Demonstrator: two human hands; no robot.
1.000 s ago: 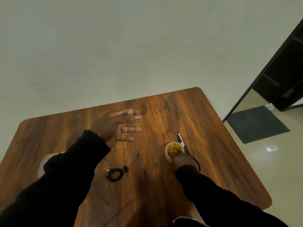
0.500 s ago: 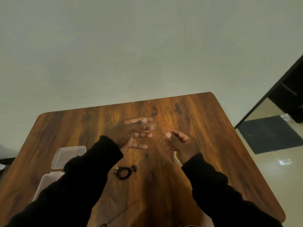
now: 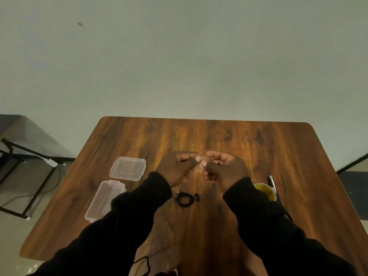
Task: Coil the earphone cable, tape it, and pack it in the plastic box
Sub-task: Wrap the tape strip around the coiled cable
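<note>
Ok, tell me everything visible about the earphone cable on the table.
The earphone cable is thin and black, wound into a small flat coil lying on the wooden table. An earbud end sticks out at its right and a pale-tipped end at the upper left. No tape is visible on it. Neither hand touches it: it lies between the two sleeves, nearer the person than the hands, outside the box.

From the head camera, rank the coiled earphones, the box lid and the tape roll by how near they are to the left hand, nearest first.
1. Coiled earphones: just below the left hand, toward the person.
2. Box lid: to the hand's left, on the table.
3. Tape roll: far right, beyond the right hand.
</note>
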